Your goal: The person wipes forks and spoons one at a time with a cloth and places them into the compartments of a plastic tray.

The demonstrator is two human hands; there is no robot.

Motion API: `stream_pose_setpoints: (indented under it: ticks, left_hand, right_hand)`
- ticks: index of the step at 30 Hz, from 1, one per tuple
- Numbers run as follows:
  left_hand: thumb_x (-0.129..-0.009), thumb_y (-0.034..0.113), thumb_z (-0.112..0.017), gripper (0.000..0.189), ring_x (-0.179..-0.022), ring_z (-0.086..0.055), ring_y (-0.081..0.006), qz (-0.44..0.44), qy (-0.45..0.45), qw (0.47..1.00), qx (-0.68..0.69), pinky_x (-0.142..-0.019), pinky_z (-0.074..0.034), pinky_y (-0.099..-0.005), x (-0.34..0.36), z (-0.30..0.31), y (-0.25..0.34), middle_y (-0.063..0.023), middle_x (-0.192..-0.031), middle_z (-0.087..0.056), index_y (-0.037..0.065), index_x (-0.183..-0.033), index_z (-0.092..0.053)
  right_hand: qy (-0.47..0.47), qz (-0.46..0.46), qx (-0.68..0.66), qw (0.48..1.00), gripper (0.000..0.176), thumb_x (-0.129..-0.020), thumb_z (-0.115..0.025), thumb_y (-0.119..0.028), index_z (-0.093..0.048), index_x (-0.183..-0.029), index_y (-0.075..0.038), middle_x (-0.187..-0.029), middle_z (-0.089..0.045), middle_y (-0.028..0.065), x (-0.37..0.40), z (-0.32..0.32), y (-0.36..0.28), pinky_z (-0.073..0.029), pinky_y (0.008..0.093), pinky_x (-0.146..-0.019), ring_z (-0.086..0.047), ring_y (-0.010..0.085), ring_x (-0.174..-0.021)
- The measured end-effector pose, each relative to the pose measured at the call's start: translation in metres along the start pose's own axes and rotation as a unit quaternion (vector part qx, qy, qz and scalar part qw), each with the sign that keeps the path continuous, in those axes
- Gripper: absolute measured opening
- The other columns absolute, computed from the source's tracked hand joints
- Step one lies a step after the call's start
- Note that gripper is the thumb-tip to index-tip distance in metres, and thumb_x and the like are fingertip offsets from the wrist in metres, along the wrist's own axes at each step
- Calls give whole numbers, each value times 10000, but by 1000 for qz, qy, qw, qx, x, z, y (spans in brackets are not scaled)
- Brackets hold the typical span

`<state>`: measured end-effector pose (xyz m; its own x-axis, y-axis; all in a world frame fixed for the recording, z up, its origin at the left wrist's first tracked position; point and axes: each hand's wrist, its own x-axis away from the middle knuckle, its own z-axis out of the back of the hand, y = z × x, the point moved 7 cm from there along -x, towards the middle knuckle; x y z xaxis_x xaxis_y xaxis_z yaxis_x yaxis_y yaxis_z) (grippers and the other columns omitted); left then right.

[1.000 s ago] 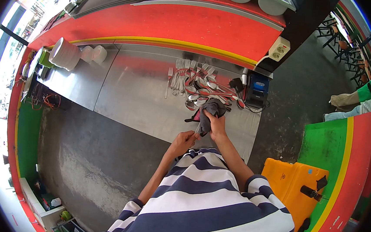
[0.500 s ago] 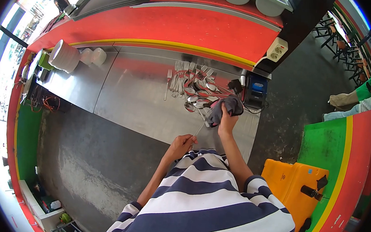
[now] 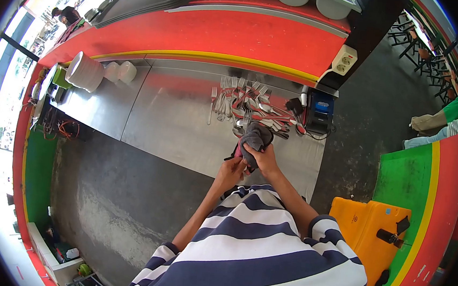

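Note:
My right hand is closed around a dark grey cloth with a pink patch on its lower left side. Against the bottom of this cloth, the fingers of my left hand pinch the handle end of a fork, which the cloth mostly wraps. Tines of a fork show just above the cloth, seemingly the same piece. Just beyond my hands lies a loose pile of metal forks and spoons on the steel counter. One fork lies apart at the pile's left.
A black and blue device with a cable stands right of the cutlery. Stacked white plates and white bowls are at the counter's far left. A red wall runs behind; a yellow case stands at my right.
My right hand and the cloth have moved left and down, meeting my left hand. The cloth now wraps most of the held piece. The view has shifted slightly.

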<state>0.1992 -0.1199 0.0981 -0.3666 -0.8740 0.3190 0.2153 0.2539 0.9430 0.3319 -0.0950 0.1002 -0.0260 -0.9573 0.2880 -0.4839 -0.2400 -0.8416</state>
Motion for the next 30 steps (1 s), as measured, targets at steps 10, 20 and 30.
stream_pose_setpoints:
  ticks: [10, 20, 30]
  left_hand:
    - [-942, 332, -643, 361, -800, -637, -122, -92, 238, 967, -16, -668, -471, -257, -14, 59, 35, -57, -877, -695, -11, -1056, -652]
    - [-946, 368, -627, 365, -769, -572, -69, -32, 241, 965, 100, -716, -406, -248, -17, 72, 20, -19, -834, -700, 11, -915, -697]
    - [-935, 409, -634, 386, -799, -580, -77, 23, 261, 962, 77, -735, -422, -245, -6, 66, 5, -24, -830, -677, 29, -874, -659]
  right_hand:
    - [-68, 35, 110, 991, 474, -773, -785, -81, -569, -1190, -19, -1075, -648, 44, 1, -7, 6, -489, 289, -883, -617, 145, -959]
    - [-172, 94, 201, 960, 604, -740, -810, -104, -522, -1265, -23, -1140, -628, 67, 19, -33, -1, -453, 305, -956, -594, 164, -1039]
    - [-171, 101, 226, 954, 585, -731, -815, -115, -542, -1241, -23, -1113, -638, 63, 16, -30, 8, -455, 312, -951, -591, 164, -1028]
